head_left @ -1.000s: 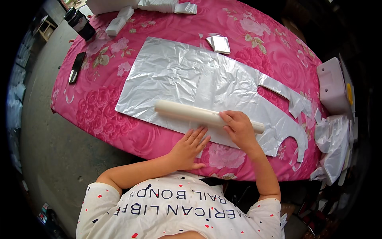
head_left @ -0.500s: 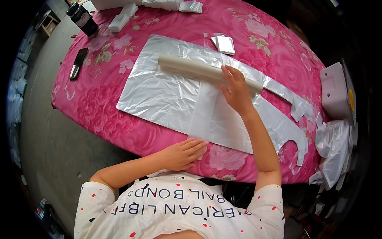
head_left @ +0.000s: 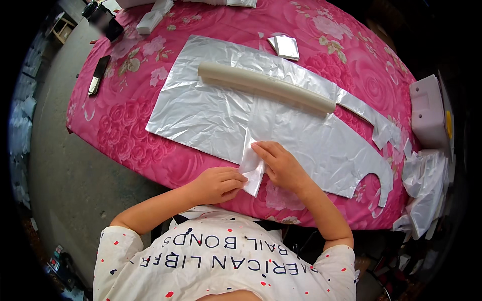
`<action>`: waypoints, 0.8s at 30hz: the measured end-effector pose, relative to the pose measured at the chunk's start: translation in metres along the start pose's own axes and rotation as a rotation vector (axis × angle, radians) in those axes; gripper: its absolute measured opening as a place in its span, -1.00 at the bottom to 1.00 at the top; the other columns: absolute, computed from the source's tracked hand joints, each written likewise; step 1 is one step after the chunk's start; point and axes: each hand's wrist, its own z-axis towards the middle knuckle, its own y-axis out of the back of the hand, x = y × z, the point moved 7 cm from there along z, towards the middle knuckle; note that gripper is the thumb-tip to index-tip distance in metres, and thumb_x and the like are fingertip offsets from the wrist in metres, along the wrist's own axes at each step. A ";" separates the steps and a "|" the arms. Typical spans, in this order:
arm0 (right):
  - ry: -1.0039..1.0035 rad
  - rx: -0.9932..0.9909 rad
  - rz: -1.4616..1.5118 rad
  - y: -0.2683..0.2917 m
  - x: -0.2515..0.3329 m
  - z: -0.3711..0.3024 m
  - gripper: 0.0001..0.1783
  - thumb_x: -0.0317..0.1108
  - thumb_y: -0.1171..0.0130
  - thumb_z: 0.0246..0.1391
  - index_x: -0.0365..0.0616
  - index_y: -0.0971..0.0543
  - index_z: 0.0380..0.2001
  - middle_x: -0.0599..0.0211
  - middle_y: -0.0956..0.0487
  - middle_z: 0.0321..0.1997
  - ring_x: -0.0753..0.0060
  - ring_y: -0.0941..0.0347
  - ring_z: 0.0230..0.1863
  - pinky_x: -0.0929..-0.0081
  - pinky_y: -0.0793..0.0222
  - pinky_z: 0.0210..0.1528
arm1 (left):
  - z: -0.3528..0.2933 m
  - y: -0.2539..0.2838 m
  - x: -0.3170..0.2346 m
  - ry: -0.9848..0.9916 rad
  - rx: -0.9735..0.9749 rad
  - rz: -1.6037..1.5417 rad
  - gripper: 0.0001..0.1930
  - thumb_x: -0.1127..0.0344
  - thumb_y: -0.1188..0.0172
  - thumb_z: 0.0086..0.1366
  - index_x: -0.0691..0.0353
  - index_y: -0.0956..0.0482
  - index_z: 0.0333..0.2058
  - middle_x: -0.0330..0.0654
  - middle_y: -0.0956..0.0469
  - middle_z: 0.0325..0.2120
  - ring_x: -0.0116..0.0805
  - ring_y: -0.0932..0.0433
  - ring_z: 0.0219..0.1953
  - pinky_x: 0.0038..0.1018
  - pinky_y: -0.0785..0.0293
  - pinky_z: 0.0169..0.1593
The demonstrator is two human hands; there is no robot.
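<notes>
The pink-flowered surface (head_left: 123, 108) carries a silver sheet (head_left: 201, 113), cut in curves toward its right end, with a pale roll (head_left: 266, 88) lying aslant on its far half. At the sheet's near edge, my left hand (head_left: 216, 185), fingers curled in, pinches the left side of a folded strip (head_left: 251, 164); my right hand (head_left: 283, 165), loosely curled, has its right side between thumb and fingers.
</notes>
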 end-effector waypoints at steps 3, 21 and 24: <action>-0.001 -0.061 -0.002 -0.003 -0.002 0.001 -0.44 -0.63 -0.08 -0.25 -0.21 -0.41 -0.03 0.14 -0.43 -0.04 0.11 -0.36 -0.03 0.33 -0.35 -0.03 | -0.001 0.018 0.007 0.037 -0.129 -0.185 -0.61 0.37 -0.33 -0.07 0.23 -0.48 -0.20 -0.09 -0.45 -0.08 -0.17 -0.41 -0.02 -0.37 -0.38 0.02; -0.076 -0.218 -0.103 0.006 -0.012 -0.004 -0.65 -0.63 -0.12 -0.22 -0.17 -0.56 -0.25 0.22 -0.51 -0.20 0.16 -0.42 -0.14 0.39 -0.39 -0.16 | 0.042 0.013 0.042 -0.028 -0.053 0.337 -0.41 0.46 -0.14 -0.07 0.28 -0.33 0.05 -0.07 -0.47 -0.11 -0.13 -0.45 -0.07 -0.26 -0.34 0.04; -0.125 -0.267 -0.057 0.010 -0.022 -0.003 -0.70 -0.59 -0.14 -0.22 -0.15 -0.58 -0.30 0.28 -0.55 -0.32 0.21 -0.45 -0.27 0.39 -0.39 -0.26 | 0.044 0.016 0.048 0.067 -0.079 0.249 -0.46 0.42 -0.08 0.04 0.31 -0.31 0.06 -0.05 -0.49 -0.15 -0.10 -0.48 -0.13 -0.27 -0.36 -0.01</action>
